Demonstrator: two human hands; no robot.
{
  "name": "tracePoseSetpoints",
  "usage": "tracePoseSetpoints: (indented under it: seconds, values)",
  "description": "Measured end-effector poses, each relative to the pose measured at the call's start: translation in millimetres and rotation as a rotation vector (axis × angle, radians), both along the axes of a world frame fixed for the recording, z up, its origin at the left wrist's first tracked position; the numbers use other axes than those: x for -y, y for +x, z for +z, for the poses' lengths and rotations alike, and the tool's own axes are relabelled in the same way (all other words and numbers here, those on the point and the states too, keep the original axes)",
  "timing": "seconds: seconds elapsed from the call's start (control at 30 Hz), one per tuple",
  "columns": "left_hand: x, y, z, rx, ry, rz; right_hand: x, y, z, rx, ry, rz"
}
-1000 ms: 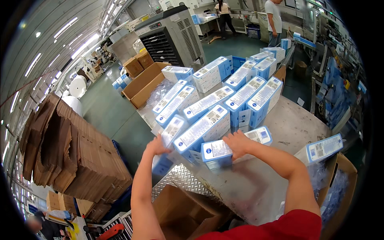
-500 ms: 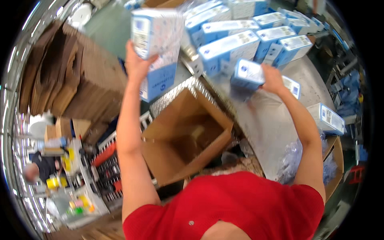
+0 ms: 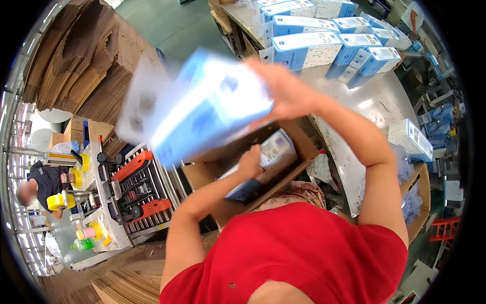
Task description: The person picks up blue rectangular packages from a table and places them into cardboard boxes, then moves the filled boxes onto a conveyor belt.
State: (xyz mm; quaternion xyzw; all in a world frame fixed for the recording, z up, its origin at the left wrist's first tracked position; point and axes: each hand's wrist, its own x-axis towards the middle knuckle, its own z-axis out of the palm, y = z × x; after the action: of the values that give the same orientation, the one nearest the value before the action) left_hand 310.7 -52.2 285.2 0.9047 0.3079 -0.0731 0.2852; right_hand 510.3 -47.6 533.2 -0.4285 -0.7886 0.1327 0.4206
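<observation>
My right hand [image 3: 288, 91] grips the end of a blue-and-white box [image 3: 207, 101], held up above an open brown carton [image 3: 305, 139]. Motion blurs this box, and a see-through plastic flap [image 3: 135, 109] trails at its far left side. Lower down, my left hand [image 3: 251, 163] reaches into the carton. Its fingers are closed over the edge of a second blue-and-white box [image 3: 279, 147], which lies tilted inside. The raised box hides part of the carton's far side.
Several similar boxes [image 3: 306, 48] stand on the metal table [image 3: 364, 104] at the far right. Stacked flattened cardboard [image 3: 86, 55] is at the left, above a roller conveyor with red parts [image 3: 144, 207]. Another person [image 3: 50, 182] is at far left. A carton with plastic bags [image 3: 417, 197] stands right.
My left hand has brought its box down into the carton. My right hand has lifted its box off the table and swung it left over the carton.
</observation>
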Motion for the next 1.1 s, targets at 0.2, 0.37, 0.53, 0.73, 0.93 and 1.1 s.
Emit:
tracePoseSetpoints:
  seconds: [0.2, 0.37, 0.53, 0.73, 0.93, 1.1]
  values:
    - [79, 4, -96, -0.058, -0.016, -0.139, 3, -51, -141, 0.529, -0.401, 0.009]
    - [87, 7, -173, -0.114, 0.025, -0.367, 6, -73, -273, 0.816, -0.591, 0.025]
    - [10, 84, 49, -0.137, -0.847, -1.019, 15, -36, -266, 0.577, -0.687, 0.107]
    - [-180, 204, 163, 0.597, -0.470, -0.311, -23, 195, -100, 0.503, -0.254, -0.618]
    - [-294, 368, 105, 0.370, 0.675, -0.380, -86, 277, -161, 0.712, -0.269, -0.659]
    - [-283, 421, 90, -0.002, 0.635, -0.469, -24, 242, -160, 0.594, -0.487, -0.694]
